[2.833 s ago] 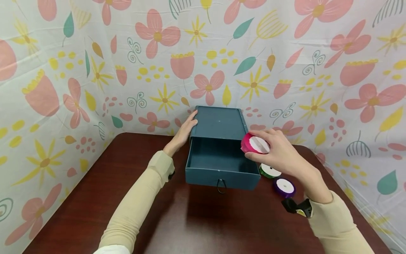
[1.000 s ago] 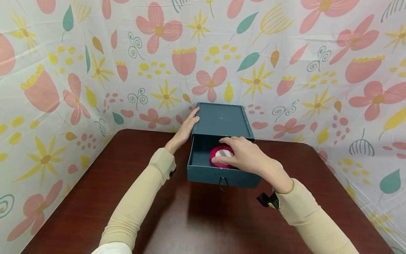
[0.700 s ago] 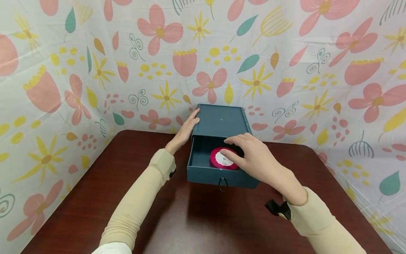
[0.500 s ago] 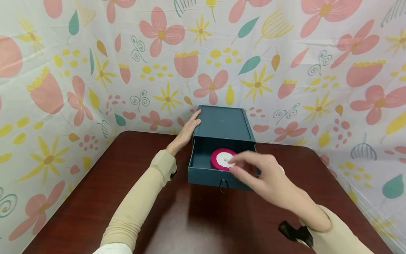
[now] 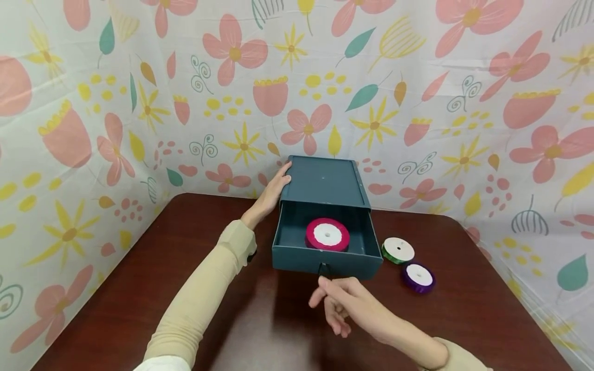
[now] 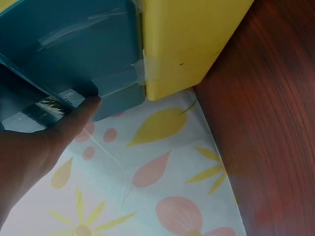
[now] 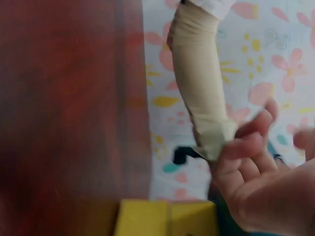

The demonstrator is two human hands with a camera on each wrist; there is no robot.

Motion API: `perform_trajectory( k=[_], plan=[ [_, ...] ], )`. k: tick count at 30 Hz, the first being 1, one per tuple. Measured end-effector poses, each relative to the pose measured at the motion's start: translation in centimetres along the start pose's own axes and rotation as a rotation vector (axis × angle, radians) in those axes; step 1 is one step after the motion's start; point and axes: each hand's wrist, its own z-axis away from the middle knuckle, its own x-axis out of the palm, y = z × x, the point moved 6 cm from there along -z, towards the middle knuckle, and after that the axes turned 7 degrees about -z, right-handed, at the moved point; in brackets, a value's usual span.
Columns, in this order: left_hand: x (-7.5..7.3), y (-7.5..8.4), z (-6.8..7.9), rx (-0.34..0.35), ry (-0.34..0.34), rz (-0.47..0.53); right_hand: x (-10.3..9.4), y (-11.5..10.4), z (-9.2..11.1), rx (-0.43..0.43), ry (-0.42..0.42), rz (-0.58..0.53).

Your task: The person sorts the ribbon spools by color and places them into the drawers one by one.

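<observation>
A blue-green drawer box (image 5: 322, 180) stands at the back of the table, its drawer (image 5: 297, 260) pulled out toward me. Inside the drawer lies a pink ribbon spool (image 5: 328, 234) with a white face. My left hand (image 5: 271, 193) rests along the box's left side; in the left wrist view its thumb (image 6: 81, 115) lies against the box wall. My right hand (image 5: 348, 306) is just in front of the drawer, thumb and forefinger tips right at the dark loop pull (image 5: 324, 269). Its other fingers (image 7: 246, 147) are loosely bent, with nothing held in them.
A green ribbon spool (image 5: 398, 250) and a purple ribbon spool (image 5: 418, 278) lie on the dark wooden table (image 5: 209, 304) right of the drawer. Under the box is a yellow block (image 6: 182, 44), taped to it. Flower-patterned cloth (image 5: 408, 77) hangs behind the table.
My right hand has carried the pink ribbon spool from beside the box into the drawer, let go, and moved down to the drawer front. My left hand has stayed on the box.
</observation>
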Motion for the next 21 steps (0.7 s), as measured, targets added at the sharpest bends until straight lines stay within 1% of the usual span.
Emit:
perform_trajectory(
  k=[2,4,6,9,13,21],
  plan=[
    [0.0,-0.1,0.1,-0.005,0.000,-0.002,0.0,0.7,-0.5,0.087,0.080,-0.113],
    [0.1,-0.1,0.1,-0.006,0.001,-0.003,0.0,1.0,-0.9,0.120,0.141,-0.200],
    [0.0,-0.1,0.0,-0.003,0.000,0.009,0.1,1.0,-1.1,0.118,0.171,-0.268],
    [-0.1,0.1,0.0,-0.001,0.004,0.007,0.2,0.8,-1.3,0.091,0.183,-0.337],
    [-0.2,0.1,0.1,-0.003,0.012,-0.013,0.3,0.7,-1.4,0.066,0.180,-0.386],
    [0.0,0.0,0.1,-0.022,0.012,-0.005,0.3,0.8,-1.5,0.059,0.202,-0.396]
  ],
)
